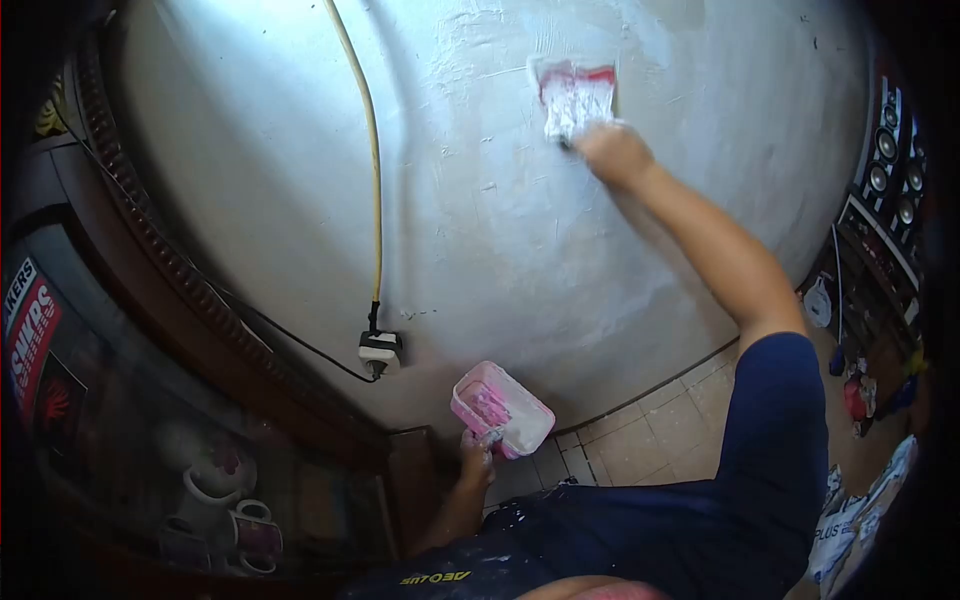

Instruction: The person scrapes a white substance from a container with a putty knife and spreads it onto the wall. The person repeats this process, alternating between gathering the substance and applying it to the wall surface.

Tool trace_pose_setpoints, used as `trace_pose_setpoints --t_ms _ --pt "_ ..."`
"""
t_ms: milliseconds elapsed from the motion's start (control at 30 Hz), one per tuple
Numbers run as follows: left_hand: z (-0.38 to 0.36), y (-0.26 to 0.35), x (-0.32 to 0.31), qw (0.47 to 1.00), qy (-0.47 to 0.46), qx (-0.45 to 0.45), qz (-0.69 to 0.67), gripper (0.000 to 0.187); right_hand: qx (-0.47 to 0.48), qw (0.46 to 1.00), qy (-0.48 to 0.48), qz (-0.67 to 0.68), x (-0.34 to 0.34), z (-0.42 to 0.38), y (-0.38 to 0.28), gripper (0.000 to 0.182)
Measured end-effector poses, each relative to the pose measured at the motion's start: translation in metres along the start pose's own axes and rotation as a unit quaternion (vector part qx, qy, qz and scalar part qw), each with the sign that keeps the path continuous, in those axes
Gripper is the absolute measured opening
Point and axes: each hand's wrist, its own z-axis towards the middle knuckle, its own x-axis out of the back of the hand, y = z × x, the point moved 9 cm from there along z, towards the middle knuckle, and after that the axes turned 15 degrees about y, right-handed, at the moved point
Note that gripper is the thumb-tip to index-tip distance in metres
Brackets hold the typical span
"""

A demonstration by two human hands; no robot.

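Note:
My right hand is closed around the handle of a putty knife, raised high against the wall. Its wide blade shows red at the top edge and is thickly smeared with white putty. The blade appears to touch the grey-white wall, which bears uneven smears and ridges. Low in front of my body, my left hand grips one end of a pink rectangular tub. White putty lies inside the tub and coats its walls. Some white residue also sticks to my left fingers.
A yellowish cable runs down the wall to a socket with a black cord plugged in. Dark wooden furniture with glass stands left, mugs behind it. Speakers are at right, a plastic bag lower right, above floor tiles.

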Motion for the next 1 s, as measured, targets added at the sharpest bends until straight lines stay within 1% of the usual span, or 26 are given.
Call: trace_pose_setpoints --t_ms 33,67,100,167,200,233,267,300,333,367,400,433,467,500,533,600,633,667,700,733,767,833,867,933,1000 --pt "0.004 -0.003 0.003 1.000 0.008 -0.007 -0.005 0.041 0.019 0.997 -0.072 -0.003 -0.019 -0.034 -0.029 0.008" --pt "0.004 -0.002 0.003 1.000 0.010 -0.002 -0.008 0.041 0.030 0.991 -0.116 0.067 -0.024 -0.065 -0.057 0.009" --pt "0.003 -0.002 0.007 1.000 0.017 0.013 0.008 0.042 0.044 0.986 -0.123 0.100 -0.026 -0.097 -0.083 0.009" --pt "0.004 -0.005 0.011 0.999 0.022 0.028 0.021 0.043 0.019 0.971 -0.200 0.130 -0.007 -0.125 -0.113 0.010" --pt "0.007 0.000 0.010 1.000 0.012 0.001 0.023 0.044 0.021 0.972 -0.198 0.129 0.006 -0.116 -0.112 0.010" --pt "0.010 0.006 0.005 0.999 0.000 -0.029 0.024 0.044 -0.012 0.973 -0.185 0.139 0.025 -0.096 -0.102 0.011" --pt "0.009 0.009 0.000 0.999 -0.002 -0.033 0.020 0.044 -0.043 0.973 -0.173 0.149 0.044 -0.076 -0.091 0.012" --pt "0.006 0.010 -0.003 1.000 -0.002 -0.022 0.013 0.044 -0.052 0.980 -0.140 0.131 0.059 -0.054 -0.074 0.013" --pt "0.003 0.011 -0.005 1.000 -0.001 -0.012 0.007 0.044 -0.042 0.995 -0.033 0.086 0.079 -0.026 -0.054 0.012" --pt "0.002 0.013 -0.009 1.000 -0.004 -0.014 0.008 0.044 -0.058 0.997 -0.015 0.044 0.096 0.007 -0.030 0.011" --pt "0.002 0.012 -0.011 1.000 0.010 -0.004 -0.001 0.044 -0.058 0.996 0.059 0.018 0.112 0.037 -0.008 0.009" --pt "0.003 0.008 -0.011 1.000 0.025 0.007 -0.009 0.044 -0.070 0.995 0.056 -0.040 0.102 0.053 0.023 0.008" --pt "0.010 0.000 -0.008 1.000 0.027 0.009 -0.009 0.044 -0.053 0.988 0.127 -0.072 0.106 0.074 0.040 0.008" --pt "0.021 -0.006 -0.007 1.000 -0.001 -0.023 0.000 0.044 -0.036 0.975 0.196 -0.102 0.110 0.087 0.049 0.008" --pt "0.021 -0.006 -0.010 0.998 -0.028 -0.054 0.009 0.044 -0.037 0.975 0.194 -0.098 0.093 0.086 0.055 0.008" --pt "0.020 -0.009 -0.007 0.999 -0.023 -0.046 0.010 0.043 -0.008 0.999 0.035 -0.041 0.015 0.060 0.045 0.009" --pt "0.018 -0.007 -0.007 0.999 -0.023 -0.040 0.009 0.042 0.046 0.998 -0.011 -0.031 -0.013 0.024 0.013 0.006" --pt "0.019 -0.007 -0.004 0.999 -0.021 -0.036 0.011 0.042 0.090 0.993 -0.074 -0.017 -0.028 -0.013 -0.025 0.007" --pt "0.021 -0.007 -0.002 0.999 -0.017 -0.037 0.003 0.042 0.088 0.993 -0.057 0.055 -0.027 -0.047 -0.061 0.006" --pt "0.020 -0.007 -0.001 0.999 -0.013 -0.036 -0.007 0.042 0.116 0.979 -0.152 0.072 -0.032 -0.088 -0.097 0.007" --pt "0.017 -0.005 -0.002 0.999 -0.012 -0.031 -0.009 0.042 0.115 0.971 -0.183 0.106 -0.035 -0.126 -0.124 0.008" --pt "0.008 0.008 -0.007 1.000 -0.011 -0.025 0.006 0.045 0.047 0.967 -0.173 0.180 0.005 -0.133 -0.146 0.011" --pt "0.001 0.015 -0.008 1.000 -0.011 -0.027 0.007 0.045 0.046 0.968 -0.171 0.180 0.015 -0.125 -0.143 0.011" --pt "-0.008 0.025 -0.018 1.000 -0.009 -0.010 -0.008 0.045 -0.014 0.968 -0.181 0.174 0.039 -0.100 -0.118 0.013" --pt "-0.003 0.025 -0.022 0.999 -0.017 -0.025 -0.009 0.045 -0.029 0.987 -0.050 0.150 0.081 -0.042 -0.072 0.013"
